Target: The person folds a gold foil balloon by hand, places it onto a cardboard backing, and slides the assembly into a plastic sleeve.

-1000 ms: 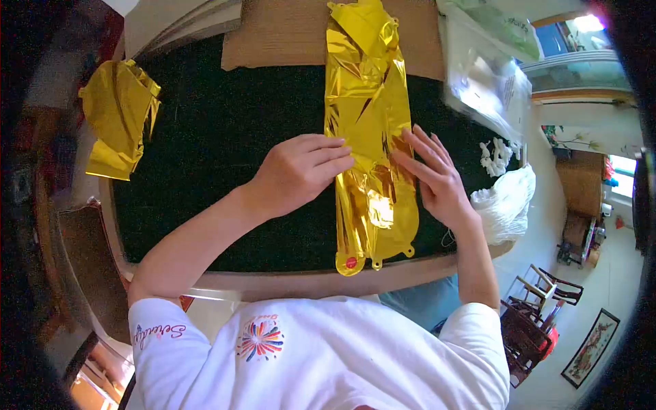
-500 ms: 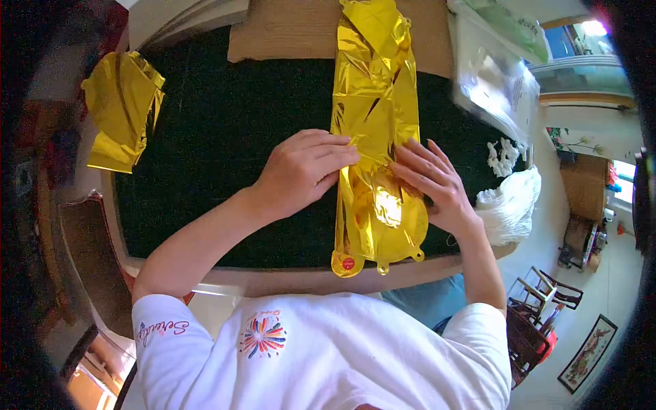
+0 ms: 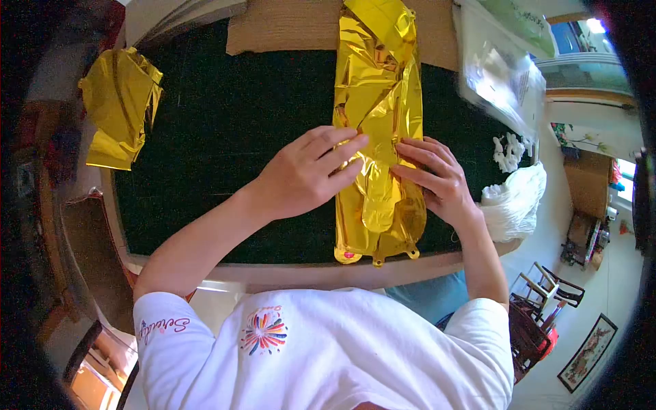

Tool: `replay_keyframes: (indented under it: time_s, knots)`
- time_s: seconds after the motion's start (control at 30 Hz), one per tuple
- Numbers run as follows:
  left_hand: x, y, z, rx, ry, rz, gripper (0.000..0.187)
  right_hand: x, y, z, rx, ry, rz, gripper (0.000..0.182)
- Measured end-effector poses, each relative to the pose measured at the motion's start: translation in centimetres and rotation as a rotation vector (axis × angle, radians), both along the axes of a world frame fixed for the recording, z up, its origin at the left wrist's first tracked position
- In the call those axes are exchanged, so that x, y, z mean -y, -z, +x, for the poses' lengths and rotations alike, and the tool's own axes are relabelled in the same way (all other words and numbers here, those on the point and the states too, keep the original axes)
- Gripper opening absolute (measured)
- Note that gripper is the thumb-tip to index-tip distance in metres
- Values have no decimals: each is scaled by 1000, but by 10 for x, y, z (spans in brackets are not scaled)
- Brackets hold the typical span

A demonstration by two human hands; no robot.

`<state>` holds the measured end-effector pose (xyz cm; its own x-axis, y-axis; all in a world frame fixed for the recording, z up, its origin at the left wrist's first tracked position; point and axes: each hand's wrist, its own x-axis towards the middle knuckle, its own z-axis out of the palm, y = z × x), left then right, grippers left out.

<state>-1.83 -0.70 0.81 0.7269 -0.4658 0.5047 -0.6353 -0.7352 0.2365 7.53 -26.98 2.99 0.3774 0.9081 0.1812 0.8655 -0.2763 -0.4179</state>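
A flat gold foil balloon [image 3: 379, 96] lies lengthwise before me, creased and shiny, with small tabs and a red mark at its near end. A narrow rounded strip of the foil lies on top of its near half. My left hand [image 3: 318, 167] is at the balloon's left side, fingers apart and their tips on the foil; its thumb is mostly hidden. On the right edge rests my right hand [image 3: 437, 178], its fingers stretched flat over the foil.
Another folded gold foil piece [image 3: 119, 109] lies at the table's left edge. Brown cardboard [image 3: 287, 27] is at the far side of the dark tabletop [image 3: 225, 123]. Clear plastic bags [image 3: 502, 82], white ties [image 3: 508, 152] and a bundle of white string [image 3: 512, 205] sit at right.
The rounded strip now shows on the balloon's near half, and the near end sits slightly farther from me. My left hand has shifted a little right, its fingers more spread.
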Motion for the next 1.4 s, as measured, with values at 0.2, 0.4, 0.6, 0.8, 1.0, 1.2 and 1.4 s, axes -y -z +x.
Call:
replay_keyframes:
  time_s: [0.2, 0.4, 0.6, 0.8, 1.0, 1.2, 1.4]
  knots:
    - [1, 8, -1, -24, 38, -8, 21, 2, 1, 1, 13, 0, -12, 33]
    - [1, 4, 4, -315, -23, -341, 34, 3, 11, 6, -301, 104, 167, 30]
    - [5, -18, 11, -736, -289, -532, 17, 5, 25, -8, -625, 500, 339, 18]
    - [11, -20, 24, -790, -372, -848, 32, -18, 12, -7, -716, 602, 427, 40]
    - [10, -32, 34, -935, -456, -840, 38, -24, 8, -2, -738, 716, 516, 58]
    - [8, -39, 42, -977, -523, -752, 44, -31, 0, 3, -586, 796, 287, 61]
    - [5, -35, 48, -1014, -516, -712, 48, -48, -15, 14, 94, 480, 301, 47]
